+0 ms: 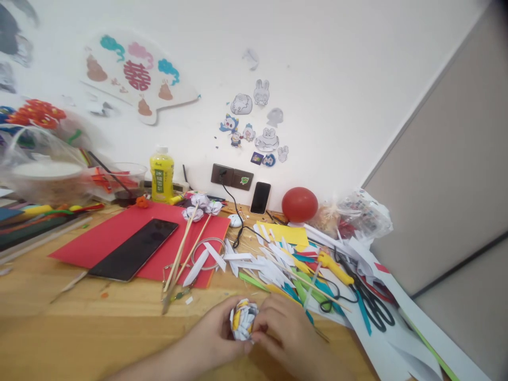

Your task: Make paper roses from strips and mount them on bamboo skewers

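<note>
A round paper flower [243, 320], made of folded white strips with some yellow, is in my hands near the table's front. My left hand [216, 330] wraps round its left side and underside, fingers closed on it. On its right side, the bent, closed fingers of my right hand [280, 325] touch its edge; whether they pinch a strip there is hidden. Beyond my hands lie loose folded paper strips [254, 264] in white, yellow, green and blue. White paper flowers on sticks [184, 243] rest on red paper [115, 233] to the left.
A black tablet [135, 251] lies on the red paper. At right are a yellow glue gun [335, 267], black-handled scissors [375, 307] and white paper sheets. A yellow bottle [162, 174], a phone [261, 197] and a red balloon [299, 204] stand along the wall.
</note>
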`<state>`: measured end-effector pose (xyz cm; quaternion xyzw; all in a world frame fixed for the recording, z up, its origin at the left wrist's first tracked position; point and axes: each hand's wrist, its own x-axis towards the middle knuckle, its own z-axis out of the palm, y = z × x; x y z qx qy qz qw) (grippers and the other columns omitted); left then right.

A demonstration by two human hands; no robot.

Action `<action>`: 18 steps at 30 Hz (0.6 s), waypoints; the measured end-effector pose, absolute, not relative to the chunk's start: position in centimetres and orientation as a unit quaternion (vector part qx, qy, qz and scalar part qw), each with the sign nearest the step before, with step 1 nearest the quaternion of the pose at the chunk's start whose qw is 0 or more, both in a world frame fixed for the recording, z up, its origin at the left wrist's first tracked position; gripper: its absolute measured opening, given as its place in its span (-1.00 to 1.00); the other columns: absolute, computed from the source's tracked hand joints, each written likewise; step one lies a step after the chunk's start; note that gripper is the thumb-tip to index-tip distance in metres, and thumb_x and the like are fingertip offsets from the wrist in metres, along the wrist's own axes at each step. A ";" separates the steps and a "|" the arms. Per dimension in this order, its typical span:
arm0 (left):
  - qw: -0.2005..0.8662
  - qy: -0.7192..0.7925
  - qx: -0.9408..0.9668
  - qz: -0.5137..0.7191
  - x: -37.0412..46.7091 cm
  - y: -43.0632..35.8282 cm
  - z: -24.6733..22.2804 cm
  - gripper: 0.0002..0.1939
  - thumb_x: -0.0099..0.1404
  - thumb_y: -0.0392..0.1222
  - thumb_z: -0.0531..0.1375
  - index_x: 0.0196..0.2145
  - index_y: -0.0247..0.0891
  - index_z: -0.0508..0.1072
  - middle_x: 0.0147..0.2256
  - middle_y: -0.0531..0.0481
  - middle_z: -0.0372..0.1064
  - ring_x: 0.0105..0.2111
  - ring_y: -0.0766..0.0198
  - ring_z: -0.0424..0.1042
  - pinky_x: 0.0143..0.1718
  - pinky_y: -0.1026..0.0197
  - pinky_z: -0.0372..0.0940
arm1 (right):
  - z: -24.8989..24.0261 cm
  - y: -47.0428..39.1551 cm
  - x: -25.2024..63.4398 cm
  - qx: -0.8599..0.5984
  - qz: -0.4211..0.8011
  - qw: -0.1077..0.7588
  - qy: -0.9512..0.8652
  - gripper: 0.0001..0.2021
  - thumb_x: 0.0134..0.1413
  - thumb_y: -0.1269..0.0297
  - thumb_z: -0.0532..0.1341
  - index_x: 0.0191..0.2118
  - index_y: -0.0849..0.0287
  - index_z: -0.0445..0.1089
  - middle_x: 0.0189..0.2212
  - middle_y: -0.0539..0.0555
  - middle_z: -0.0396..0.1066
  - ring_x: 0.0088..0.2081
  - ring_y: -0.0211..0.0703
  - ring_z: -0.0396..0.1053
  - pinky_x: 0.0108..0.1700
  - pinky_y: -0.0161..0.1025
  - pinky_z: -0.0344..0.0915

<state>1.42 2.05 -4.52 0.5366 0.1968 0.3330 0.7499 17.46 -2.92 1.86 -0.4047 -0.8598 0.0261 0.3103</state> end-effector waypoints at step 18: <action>0.765 0.184 0.522 0.329 1.4 2.1 -4.4 -0.51 -0.18 -0.25 0.39 -0.24 -0.19 0.35 -0.33 0.04 0.39 -0.24 0.11 0.34 -0.17 0.07 0.18 | 1.8 -2.8 17.4 -0.334 -0.082 0.318 -0.883 -0.74 0.28 0.33 -0.05 -0.39 0.17 0.29 -0.53 -0.01 0.37 -0.49 -0.26 0.23 -0.48 -0.32 0.13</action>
